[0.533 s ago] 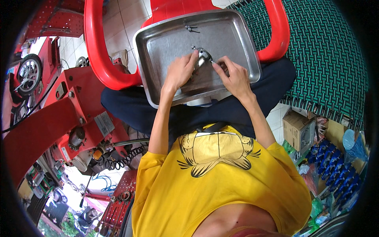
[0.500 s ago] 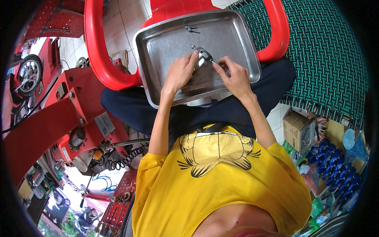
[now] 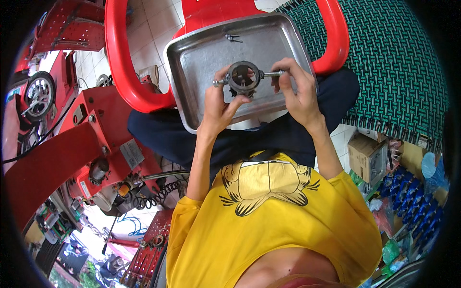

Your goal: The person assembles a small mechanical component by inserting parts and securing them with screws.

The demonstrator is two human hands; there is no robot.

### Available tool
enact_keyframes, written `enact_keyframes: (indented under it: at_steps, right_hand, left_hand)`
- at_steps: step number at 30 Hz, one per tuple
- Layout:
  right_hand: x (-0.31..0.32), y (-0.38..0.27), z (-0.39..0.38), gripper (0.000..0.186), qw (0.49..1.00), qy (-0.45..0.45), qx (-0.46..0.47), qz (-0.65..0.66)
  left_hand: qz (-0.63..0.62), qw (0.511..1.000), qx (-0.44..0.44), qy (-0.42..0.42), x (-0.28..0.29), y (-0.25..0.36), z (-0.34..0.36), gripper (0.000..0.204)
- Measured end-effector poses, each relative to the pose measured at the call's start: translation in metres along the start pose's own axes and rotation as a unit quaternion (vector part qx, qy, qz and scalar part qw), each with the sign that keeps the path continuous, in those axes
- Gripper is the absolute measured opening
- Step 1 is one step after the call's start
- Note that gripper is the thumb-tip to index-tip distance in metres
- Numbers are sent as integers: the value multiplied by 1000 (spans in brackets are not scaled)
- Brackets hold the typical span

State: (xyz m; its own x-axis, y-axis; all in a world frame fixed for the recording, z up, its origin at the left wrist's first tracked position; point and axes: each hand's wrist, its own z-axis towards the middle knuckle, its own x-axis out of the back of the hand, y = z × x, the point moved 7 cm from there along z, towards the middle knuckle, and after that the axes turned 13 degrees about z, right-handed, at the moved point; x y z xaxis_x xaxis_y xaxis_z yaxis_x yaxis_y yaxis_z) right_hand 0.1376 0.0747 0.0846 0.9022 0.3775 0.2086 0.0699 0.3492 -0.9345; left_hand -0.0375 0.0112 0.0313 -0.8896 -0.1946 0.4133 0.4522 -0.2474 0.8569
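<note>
A dark round metal ring part (image 3: pixel 245 90) is tilted so that its open hole faces up, with a rod sticking out on either side. The fingers and thumb of my left hand (image 3: pixel 218 109) are closed around the ring's left and lower edge. The fingertips of my right hand (image 3: pixel 300 93) pinch the end of the silvery rod (image 3: pixel 272 74) on the right side. Both hands and the part are held over a shallow metal tray (image 3: pixel 204 55). A few small dark pieces (image 3: pixel 232 38) lie near the tray's far edge.
The tray rests on my crossed legs (image 3: pixel 165 137) and against a red plastic chair (image 3: pixel 121 53). To the left stands red workshop machinery (image 3: pixel 91 125) with a coiled hose. A green woven mat (image 3: pixel 389 62) lies right, above a cardboard box (image 3: pixel 363 156) and plastic bags (image 3: pixel 385 252).
The part has been turned so that its round opening shows, and it has come up nearer. My left hand has shifted its hold, and my right hand has moved right along with the rod.
</note>
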Motion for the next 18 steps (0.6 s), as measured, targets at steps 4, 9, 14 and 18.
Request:
enact_keyframes:
  at_steps: [4, 9, 14, 18]
  right_hand:
    - [0, 6, -6, 21, 997, -60, -17, -38]
    - [0, 10, -7, 23, 997, -71, -27, -26]
    - [5, 7, -8, 24, 998, -60, -18, -21]
    - [9, 15, -7, 23, 992, -108, -72, -11]
  left_hand:
    - [31, 999, 8, -5, -5, -5, -11, 76]
    - [36, 999, 8, -11, -2, -4, -15, 76]
    - [22, 1000, 3, -19, 2, -6, -15, 76]
    - [7, 999, 21, -46, -3, -4, -15, 79]
